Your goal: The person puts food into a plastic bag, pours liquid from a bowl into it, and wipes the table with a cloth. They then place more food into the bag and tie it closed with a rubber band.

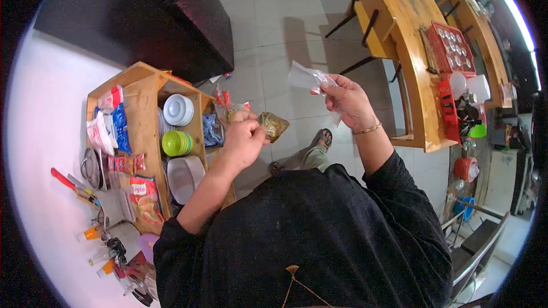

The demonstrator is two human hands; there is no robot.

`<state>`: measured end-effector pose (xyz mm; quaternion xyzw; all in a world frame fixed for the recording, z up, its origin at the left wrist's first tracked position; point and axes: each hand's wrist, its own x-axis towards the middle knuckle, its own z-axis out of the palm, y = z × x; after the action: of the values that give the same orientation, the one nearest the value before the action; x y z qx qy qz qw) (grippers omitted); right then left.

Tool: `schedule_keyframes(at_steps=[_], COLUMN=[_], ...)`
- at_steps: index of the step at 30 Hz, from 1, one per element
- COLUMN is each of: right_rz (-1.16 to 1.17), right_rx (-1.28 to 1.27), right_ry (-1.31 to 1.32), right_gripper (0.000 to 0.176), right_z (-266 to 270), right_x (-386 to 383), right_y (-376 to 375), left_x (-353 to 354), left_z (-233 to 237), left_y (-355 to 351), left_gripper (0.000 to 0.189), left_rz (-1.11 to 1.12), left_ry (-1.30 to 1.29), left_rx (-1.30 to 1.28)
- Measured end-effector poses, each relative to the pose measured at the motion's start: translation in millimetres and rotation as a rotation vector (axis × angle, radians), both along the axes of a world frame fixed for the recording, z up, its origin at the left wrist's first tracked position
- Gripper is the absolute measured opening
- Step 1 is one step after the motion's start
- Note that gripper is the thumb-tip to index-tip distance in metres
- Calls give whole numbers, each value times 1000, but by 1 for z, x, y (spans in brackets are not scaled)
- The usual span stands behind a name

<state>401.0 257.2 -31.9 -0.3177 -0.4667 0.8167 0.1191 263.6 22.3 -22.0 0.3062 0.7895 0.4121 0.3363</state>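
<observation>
My left hand (244, 141) is closed on the gathered neck of a small clear plastic bag (274, 127) with something brownish-yellow inside. The bag sticks out to the right of my fingers. Further right and a little higher, my right hand (349, 101) pinches a crumpled, see-through plastic bag (308, 77). Its pale upper end spreads out to the left, and a loose part hangs below the fingers. Nothing shows inside this second bag. The two hands are apart, both held above the tiled floor.
On my left stands a wooden shelf (149, 88) with stacked green bowls (177, 143), white bowls (178, 109) and packets. A red-handled knife (63, 178) lies beside it. A wooden table (408, 45) with a red crate (451, 48) is on my right, near a metal chair (479, 245).
</observation>
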Motion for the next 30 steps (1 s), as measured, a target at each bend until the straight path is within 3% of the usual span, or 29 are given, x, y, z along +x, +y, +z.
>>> schedule_keyframes(at_steps=[3,6,13,17,24,29,30], right_rz=[-51,-6,68,104,72,72,86], right_rx=[42,2,-97,-69,-4,101,122], right_ry=[-8,-20,-56,-107,-75,-117,-123], right_gripper=[20,30,47,43,24,18,19], right_z=[0,7,35,38,37,22,17], right_x=[8,15,31,42,43,32,29], right_y=[16,36,101,153,214,232,235], left_x=[10,10,15,12,-3,-30,-35], left_z=[-4,-13,31,37,39,10,7], left_y=[28,53,134,180,246,285,293], left_gripper=[16,17,15,15,15,14,16], left_rz=[-98,-158,-412,-463,-388,-411,-375], left_ry=[100,197,345,398,270,303,161], left_rx=[-12,43,37,72,39,-78,-91])
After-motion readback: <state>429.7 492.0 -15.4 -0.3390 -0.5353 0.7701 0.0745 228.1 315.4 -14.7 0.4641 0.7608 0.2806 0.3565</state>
